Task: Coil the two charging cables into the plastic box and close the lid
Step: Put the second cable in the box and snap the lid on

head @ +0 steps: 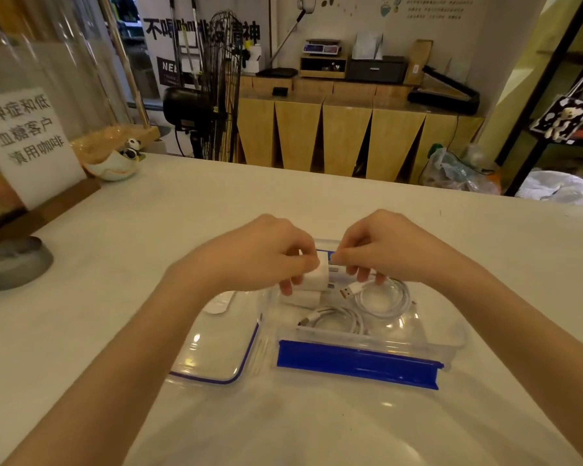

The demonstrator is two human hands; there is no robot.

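While both hands work above the clear rectangular plastic box with blue latch flaps (371,336), two coiled white charging cables lie inside it: one coil (382,299) toward the far right with its USB plug sticking up to the left, the other (337,319) nearer the front wall. The left hand (266,253) is curled closed around a small white cube-shaped charger plug (313,275), its metal prongs facing right; a second white charger block (302,299) seems to rest in the box below it. The right hand (381,250) is pinched nearly closed at the prong side of the held charger, though what its fingertips grip I cannot tell. On the white bench (148,230), the clear lid with a blue rim (216,344) lies just left of the box.

The cables look light, soft and springy, likely to uncoil if released loosely, so pressing each coil flat should help. The charger is rigid and smooth; holding its flat sides suits it. The thin lid probably flexes, so it is best taken by its edges.
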